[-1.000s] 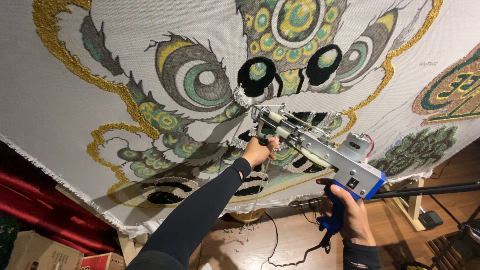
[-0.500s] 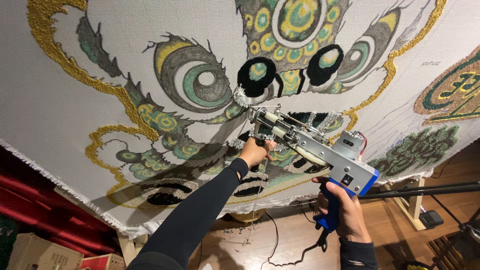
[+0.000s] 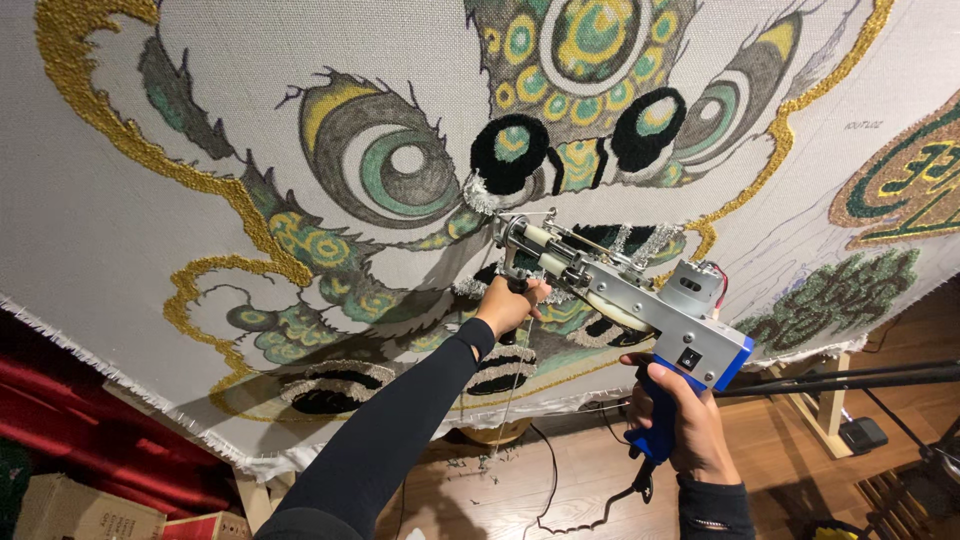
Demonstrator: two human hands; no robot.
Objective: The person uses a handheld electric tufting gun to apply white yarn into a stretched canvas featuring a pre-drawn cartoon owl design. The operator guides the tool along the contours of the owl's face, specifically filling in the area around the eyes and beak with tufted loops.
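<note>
Fingers (image 3: 688, 405) of the right hand (image 3: 690, 425) wrap the blue grip; the left hand (image 3: 508, 305) clasps the front handle. The tufting gun (image 3: 620, 290), likely heavy and rigid, presses against the stretched cloth (image 3: 150, 250).

A: Tool status?
B: Tufting gun (image 3: 625, 295) tip pressed on the stretched cloth (image 3: 200, 200), just below the black tufted patch (image 3: 510, 152). Right hand (image 3: 685, 425) wraps the blue grip (image 3: 655, 430), left hand (image 3: 512, 303) grips the front handle.
A: Below?
B: Wooden floor (image 3: 790, 470), black cable (image 3: 560, 490), cardboard boxes (image 3: 90, 515) lower left.
</note>
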